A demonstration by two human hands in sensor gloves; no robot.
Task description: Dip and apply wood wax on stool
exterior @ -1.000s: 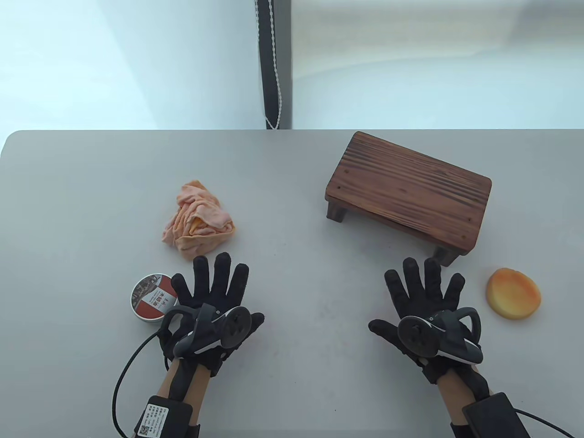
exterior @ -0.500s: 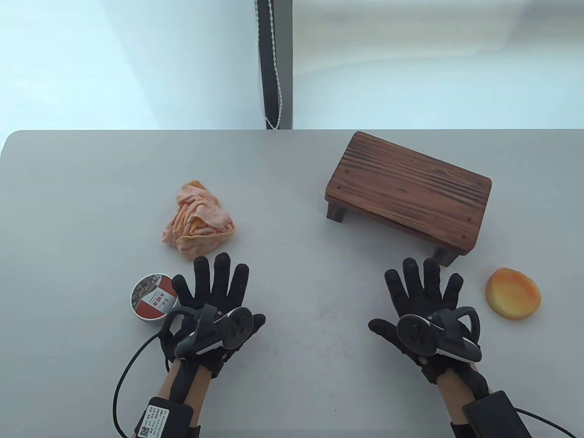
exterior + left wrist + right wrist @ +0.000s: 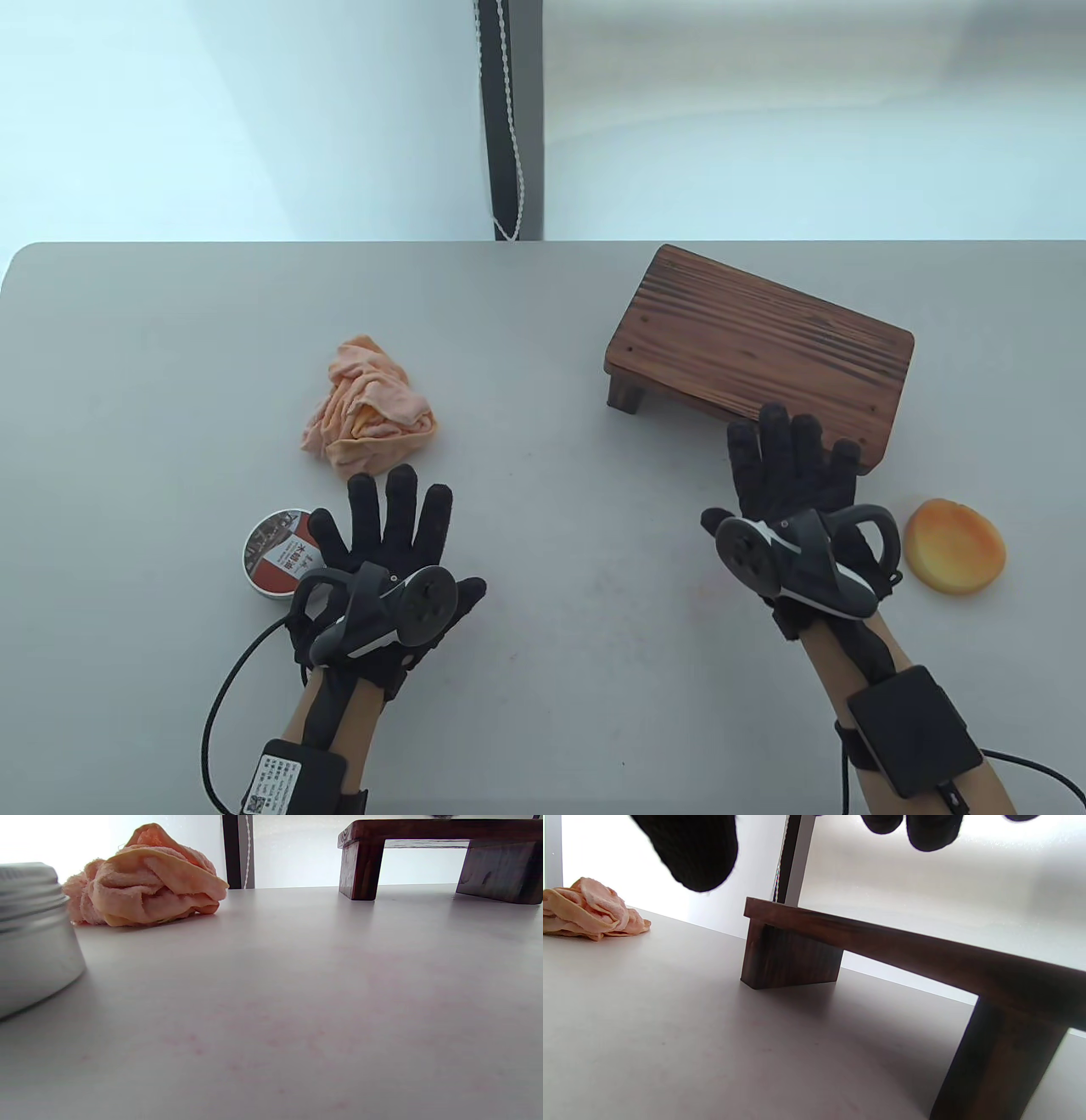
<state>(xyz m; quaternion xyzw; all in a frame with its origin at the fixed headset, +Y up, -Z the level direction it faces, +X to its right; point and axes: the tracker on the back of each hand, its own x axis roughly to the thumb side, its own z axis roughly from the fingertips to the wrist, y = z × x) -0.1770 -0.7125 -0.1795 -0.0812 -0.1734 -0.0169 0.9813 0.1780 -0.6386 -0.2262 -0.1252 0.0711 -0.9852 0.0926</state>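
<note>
A dark wooden stool (image 3: 764, 352) stands at the right of the grey table; it also shows in the left wrist view (image 3: 437, 853) and the right wrist view (image 3: 882, 946). A closed round wax tin (image 3: 276, 553) with a red and white label sits at the front left, beside my left hand (image 3: 386, 526), which is open and flat with fingers spread; the tin's metal side shows in the left wrist view (image 3: 34, 938). My right hand (image 3: 789, 458) is open, lifted, its fingers over the stool's near edge. A crumpled orange cloth (image 3: 369, 412) lies left of centre.
A round orange sponge (image 3: 954, 545) lies on the table right of my right hand. A dark post with a bead cord (image 3: 509, 119) stands behind the table's far edge. The cloth also shows in the left wrist view (image 3: 148, 878) and the right wrist view (image 3: 589, 910).
My right hand has lifted and moved forward, its fingers now over the stool's near edge. My left hand has shifted slightly left and forward, toward the tin.
</note>
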